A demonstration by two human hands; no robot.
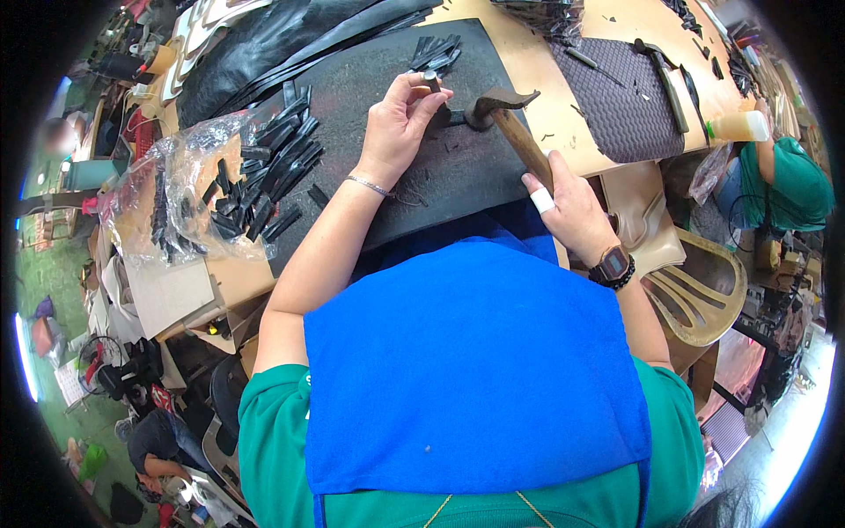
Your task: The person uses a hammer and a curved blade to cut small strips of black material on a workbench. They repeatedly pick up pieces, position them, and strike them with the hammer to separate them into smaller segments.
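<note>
My left hand (398,128) pinches an upright metal punch (432,83) by its top, over a dark mat (352,220); the punch's lower end is mostly hidden by my fingers. My right hand (572,211), with white tape on one finger, grips the wooden handle of a hammer (519,132). The hammer's dark iron head is just right of the punch, near a small dark piece (456,117) on the mat. Narrow black strips (436,53) lie behind my left hand, and many more (277,167) are piled left of it.
Crumpled clear plastic (154,185) and black sheets (255,44) occupy the left. At right are a quilted pad (607,110) with tools, a yellowish bottle (739,125) and a plastic chair (704,290). Co-workers are at right (783,180) and lower left (158,449).
</note>
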